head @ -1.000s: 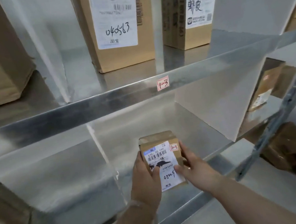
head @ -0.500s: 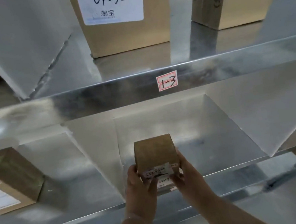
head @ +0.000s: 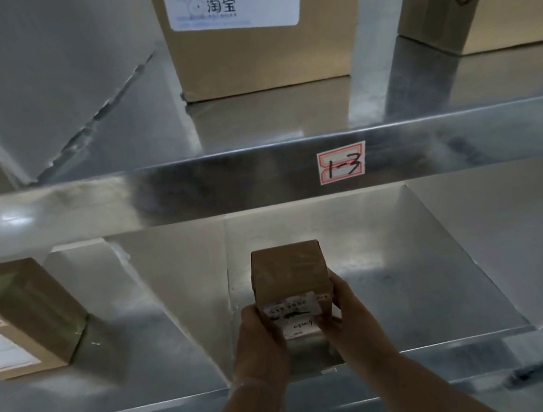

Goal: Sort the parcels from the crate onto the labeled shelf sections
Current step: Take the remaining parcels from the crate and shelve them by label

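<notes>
Seems light and stiff, this small parcel (head: 289,272): best taken by its two flat sides. Clamped there now between left hand (head: 263,338) and right hand (head: 349,313), on or just above the lower shelf (head: 412,291), below the 1-3 tag (head: 342,163). Since a second ago, tipped from label-up to label-forward and moved deeper in.

cam: 1 view, head-worn, wide-angle | facing: square-on to the metal shelf (head: 192,192), pitched a bit down | range: close; left hand (head: 263,335) and right hand (head: 349,313) grip the parcel (head: 289,272) at lower centre, forearms enter from bottom edge | framing: 1-3 label (head: 342,163) right of centre, upper-tier box (head: 260,55) cropped at top
</notes>
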Available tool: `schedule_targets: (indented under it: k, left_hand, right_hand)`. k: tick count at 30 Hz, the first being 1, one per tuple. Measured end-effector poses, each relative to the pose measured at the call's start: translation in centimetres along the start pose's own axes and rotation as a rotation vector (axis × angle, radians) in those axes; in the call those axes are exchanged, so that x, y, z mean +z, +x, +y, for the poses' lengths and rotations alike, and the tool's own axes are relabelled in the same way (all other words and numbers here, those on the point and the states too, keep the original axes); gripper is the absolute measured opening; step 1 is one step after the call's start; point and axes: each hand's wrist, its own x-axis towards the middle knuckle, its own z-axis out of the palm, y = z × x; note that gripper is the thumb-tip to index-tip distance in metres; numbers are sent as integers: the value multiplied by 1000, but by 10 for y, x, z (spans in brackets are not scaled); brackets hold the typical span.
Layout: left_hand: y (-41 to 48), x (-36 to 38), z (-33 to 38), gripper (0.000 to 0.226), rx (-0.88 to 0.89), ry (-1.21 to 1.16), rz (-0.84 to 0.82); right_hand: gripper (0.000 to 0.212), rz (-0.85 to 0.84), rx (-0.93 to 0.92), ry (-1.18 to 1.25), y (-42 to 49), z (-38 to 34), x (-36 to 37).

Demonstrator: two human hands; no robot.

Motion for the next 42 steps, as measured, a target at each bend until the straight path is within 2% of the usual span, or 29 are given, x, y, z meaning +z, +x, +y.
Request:
schedule_targets:
  k: [9,14,17,19,22,25,27,30,32,37,42]
  left_hand:
    - [3,1,14,32,-25,-85,8]
    - [3,2,15,46,12,-195,-41]
    - [-6,0,15,37,66,-324,-94]
    - [-14,-3,10,44,147,-275,-85]
    - [-33,-9,-2,59,264,-105,-101]
    - [-53,-24,-17,74,253,29,-49]
    - [-61,-39,-33,68,271,69,-100]
    - [-76,-77,-59,57,273,118,-234]
    - [-86,-113,-84,54,252,85,-240]
    - [-113,-242,-157,52,124,19,-56]
    - [-144,-392,-224,54,16,61,189]
  right_hand:
    - [69,0,14,18,12,3,-2]
    - [92,-7,76,-1,7,9,6]
    - [99,43,98,-54,-4,14,8]
    - [89,82,104,-46,-17,15,7]
    - [57,154,73,-85,-48,7,7]
    - [66,194,-3,-210,-82,4,17]
    - [67,174,-14,-276,-102,0,32]
    - [65,106,-4,-288,-128,-16,69]
    - [64,32,3,-278,-147,-36,104]
    - [66,-234,-133,-309,-178,-95,219]
    - [71,-479,-276,-261,-208,-167,352]
